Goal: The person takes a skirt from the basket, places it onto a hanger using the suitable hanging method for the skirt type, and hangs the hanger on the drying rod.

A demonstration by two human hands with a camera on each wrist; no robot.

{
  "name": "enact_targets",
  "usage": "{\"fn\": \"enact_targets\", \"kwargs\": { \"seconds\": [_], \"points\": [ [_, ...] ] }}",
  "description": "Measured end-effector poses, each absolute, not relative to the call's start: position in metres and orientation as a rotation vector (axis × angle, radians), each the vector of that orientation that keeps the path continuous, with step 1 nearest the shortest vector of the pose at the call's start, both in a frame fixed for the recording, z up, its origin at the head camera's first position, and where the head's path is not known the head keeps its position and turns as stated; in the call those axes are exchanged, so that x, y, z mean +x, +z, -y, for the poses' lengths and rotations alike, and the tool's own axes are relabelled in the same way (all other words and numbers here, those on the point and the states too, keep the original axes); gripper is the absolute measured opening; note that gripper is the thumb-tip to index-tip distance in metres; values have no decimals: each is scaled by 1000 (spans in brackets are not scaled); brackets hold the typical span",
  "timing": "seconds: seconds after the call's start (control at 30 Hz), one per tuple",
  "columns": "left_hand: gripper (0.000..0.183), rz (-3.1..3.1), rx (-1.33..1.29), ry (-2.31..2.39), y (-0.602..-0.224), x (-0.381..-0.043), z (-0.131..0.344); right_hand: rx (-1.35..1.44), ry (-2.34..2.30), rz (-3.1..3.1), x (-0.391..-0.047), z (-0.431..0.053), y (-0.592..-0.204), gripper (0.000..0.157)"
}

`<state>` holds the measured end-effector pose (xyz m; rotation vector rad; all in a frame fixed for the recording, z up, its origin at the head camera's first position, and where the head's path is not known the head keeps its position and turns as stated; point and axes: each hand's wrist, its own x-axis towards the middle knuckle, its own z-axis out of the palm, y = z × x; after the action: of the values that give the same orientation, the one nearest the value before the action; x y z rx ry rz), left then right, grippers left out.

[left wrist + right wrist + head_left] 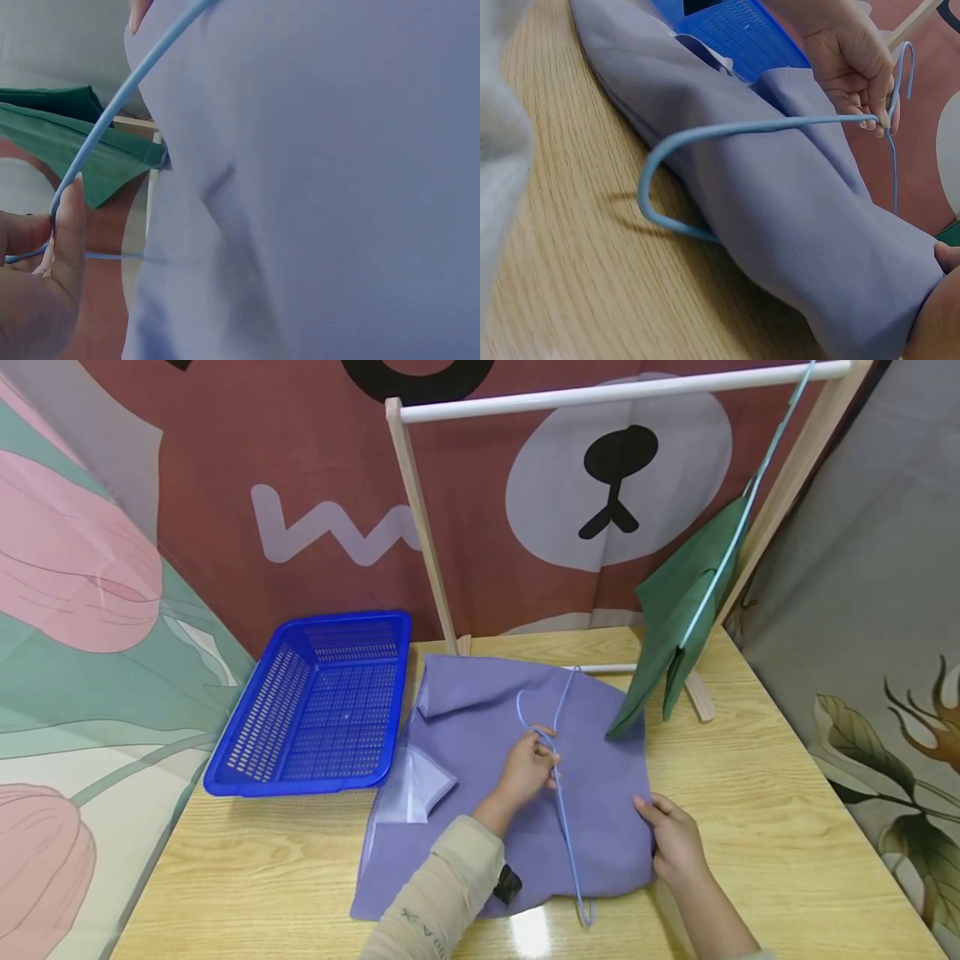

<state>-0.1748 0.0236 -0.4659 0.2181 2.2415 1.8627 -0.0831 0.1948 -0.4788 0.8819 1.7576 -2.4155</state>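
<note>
A purple cloth [480, 777] with a pale underside lies spread over the table. My left hand [528, 768] pinches a light blue wire hanger [564, 827] just below its hook, above the cloth. In the right wrist view the hanger's near end [649, 180] bends around the cloth's edge, and its lower bar disappears beneath the cloth. My right hand [677, 837] grips the cloth's right edge, thumb on top and the other fingers mostly hidden underneath. The left wrist view shows the left thumb [69, 232] against the wire.
A blue plastic basket [330, 718] stands at the left. Behind the cloth rises a rack with a white top rail [622, 393] and wooden posts. At its right a folded green cloth [686, 618] hangs on another light blue hanger [731, 539]. The wooden table [780, 810] extends right.
</note>
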Motion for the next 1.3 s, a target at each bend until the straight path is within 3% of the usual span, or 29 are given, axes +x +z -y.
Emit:
{"fn": "enact_targets", "kwargs": {
  "seconds": [1.3],
  "points": [
    [20,-2552,220,1716,-453,-173,6,890,-2442,-1826,-73,-203,-483,23]
  ]
}}
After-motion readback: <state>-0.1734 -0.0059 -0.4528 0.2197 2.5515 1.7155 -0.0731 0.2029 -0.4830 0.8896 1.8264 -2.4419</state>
